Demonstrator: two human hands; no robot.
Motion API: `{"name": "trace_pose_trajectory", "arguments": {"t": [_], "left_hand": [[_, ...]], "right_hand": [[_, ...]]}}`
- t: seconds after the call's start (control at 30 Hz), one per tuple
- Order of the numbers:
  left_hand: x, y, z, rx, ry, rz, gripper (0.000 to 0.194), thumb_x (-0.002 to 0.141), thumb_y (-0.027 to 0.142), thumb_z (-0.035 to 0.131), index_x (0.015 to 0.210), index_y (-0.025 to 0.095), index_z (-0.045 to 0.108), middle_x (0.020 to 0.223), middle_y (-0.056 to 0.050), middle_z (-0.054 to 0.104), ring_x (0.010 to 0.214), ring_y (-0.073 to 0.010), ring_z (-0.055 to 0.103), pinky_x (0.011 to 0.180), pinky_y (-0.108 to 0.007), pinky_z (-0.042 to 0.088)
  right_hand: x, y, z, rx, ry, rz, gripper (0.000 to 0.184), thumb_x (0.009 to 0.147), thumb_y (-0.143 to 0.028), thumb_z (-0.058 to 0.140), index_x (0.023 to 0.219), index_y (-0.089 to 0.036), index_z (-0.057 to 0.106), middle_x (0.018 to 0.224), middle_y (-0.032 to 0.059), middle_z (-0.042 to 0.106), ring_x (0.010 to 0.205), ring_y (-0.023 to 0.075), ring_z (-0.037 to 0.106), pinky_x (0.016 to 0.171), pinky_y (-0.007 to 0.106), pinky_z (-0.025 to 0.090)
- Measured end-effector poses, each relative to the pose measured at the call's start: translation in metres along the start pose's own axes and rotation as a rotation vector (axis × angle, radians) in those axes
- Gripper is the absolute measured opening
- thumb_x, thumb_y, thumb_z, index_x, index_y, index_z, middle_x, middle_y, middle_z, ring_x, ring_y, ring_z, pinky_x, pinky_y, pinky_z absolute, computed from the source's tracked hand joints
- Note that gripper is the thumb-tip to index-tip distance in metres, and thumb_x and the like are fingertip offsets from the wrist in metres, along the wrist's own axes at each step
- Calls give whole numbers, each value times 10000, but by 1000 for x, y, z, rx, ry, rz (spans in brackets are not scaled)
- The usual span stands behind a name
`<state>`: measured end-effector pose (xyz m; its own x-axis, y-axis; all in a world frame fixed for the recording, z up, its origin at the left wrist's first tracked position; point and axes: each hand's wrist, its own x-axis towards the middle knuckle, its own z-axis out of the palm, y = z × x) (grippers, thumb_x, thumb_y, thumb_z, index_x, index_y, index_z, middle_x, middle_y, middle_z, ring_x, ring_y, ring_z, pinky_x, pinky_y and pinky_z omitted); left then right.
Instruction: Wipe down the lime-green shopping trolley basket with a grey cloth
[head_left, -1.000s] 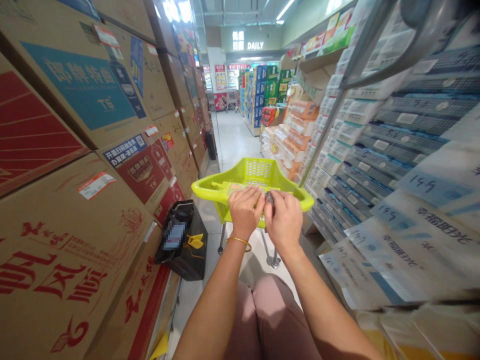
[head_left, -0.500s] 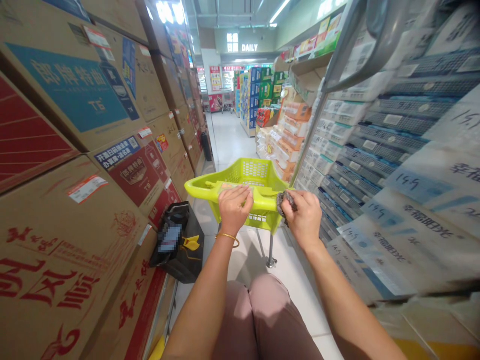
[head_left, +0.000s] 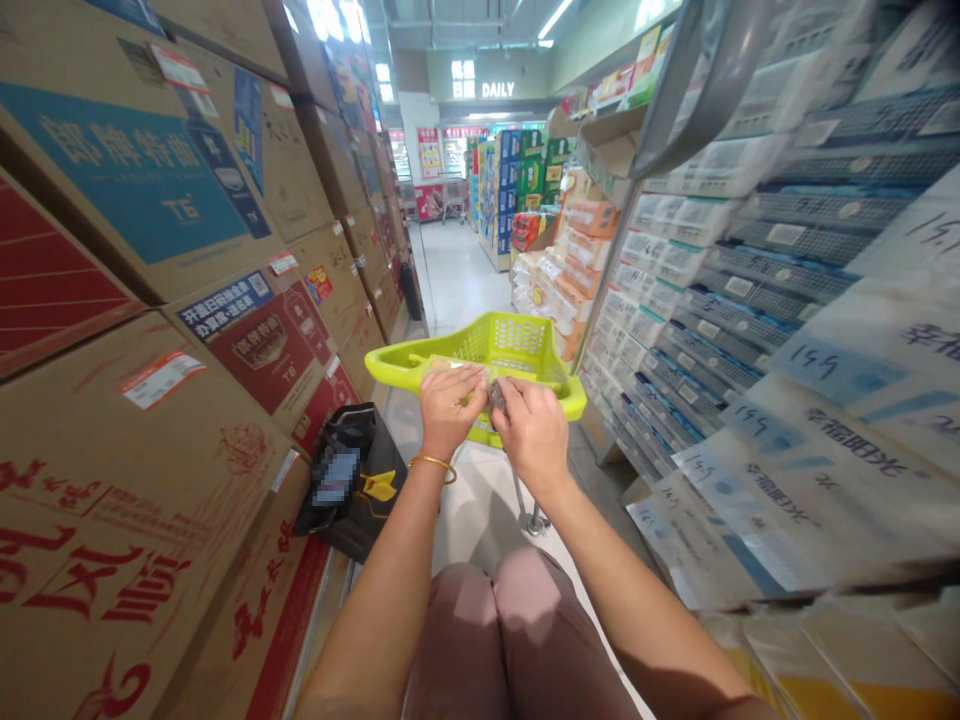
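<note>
Head view — hands (head_left: 491,415) together on the green basket's rim (head_left: 390,371).

Green basket (head_left: 517,335) of a cart with metal legs stands in a store aisle, left hand (head_left: 452,408) gripping its near rim, a gold bangle (head_left: 435,462) on that wrist, while the right hand (head_left: 531,425), just beside it, presses a dark scrubber (head_left: 497,396) to the same rim. Along the left side, cardboard cartons (head_left: 150,480) stacked high, with a black bag (head_left: 356,480) carrying a yellow bow on the floor beside them; along the right, stacks of packaged goods (head_left: 750,330), some marked by hand "199". Farther down the aisle, green and blue packs (head_left: 517,185), shopping carts (head_left: 454,198) and a lit "DAILY" sign (head_left: 498,90).
</note>
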<state>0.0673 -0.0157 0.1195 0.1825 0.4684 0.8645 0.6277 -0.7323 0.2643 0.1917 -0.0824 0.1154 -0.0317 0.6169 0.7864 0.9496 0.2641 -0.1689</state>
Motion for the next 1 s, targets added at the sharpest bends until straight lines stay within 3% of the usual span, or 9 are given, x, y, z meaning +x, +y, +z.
{"name": "trace_pose_trajectory", "arguments": {"t": [0.27, 0.5, 0.67, 0.83, 1.0], "left_hand": [[5, -10, 7, -45, 22, 24, 155, 830, 240, 575, 804, 229, 728, 884, -17, 748, 891, -179, 696, 854, -378, 495], [6, -14, 9, -66, 39, 28, 138, 818, 224, 592, 808, 232, 729, 888, -9, 747, 865, -177, 700, 835, -376, 500], [6, -13, 10, -69, 61, 2, 129, 810, 218, 600, 793, 227, 728, 874, -8, 748, 875, -179, 699, 842, -379, 495], [6, -12, 9, -72, 42, -13, 135, 814, 224, 594, 791, 228, 727, 879, -7, 748, 890, -177, 697, 856, -380, 493], [6, -14, 7, -82, 39, 6, 136, 815, 229, 595, 787, 226, 729, 879, -13, 748, 867, -173, 700, 850, -377, 501]], "right_hand": [[-5, 49, -14, 49, 97, 25, 271, 852, -288, 533, 1060, -164, 656, 945, 86, 654, 878, 207, 550, 791, 336, 462], [-2, 79, -20, 172, 95, 218, 262, 827, -273, 521, 995, -158, 686, 908, 85, 660, 843, 203, 592, 796, 342, 481], [0, 58, -20, 97, 117, 277, 259, 811, -255, 539, 1001, -154, 684, 926, 98, 655, 865, 228, 573, 810, 374, 467], [4, 19, -12, 72, 10, 59, 298, 832, -239, 533, 1101, -164, 638, 999, 100, 649, 910, 231, 546, 820, 375, 453], [6, 29, -13, 120, -18, 36, 281, 837, -269, 536, 1069, -169, 659, 968, 91, 657, 885, 227, 564, 809, 360, 466]]}}
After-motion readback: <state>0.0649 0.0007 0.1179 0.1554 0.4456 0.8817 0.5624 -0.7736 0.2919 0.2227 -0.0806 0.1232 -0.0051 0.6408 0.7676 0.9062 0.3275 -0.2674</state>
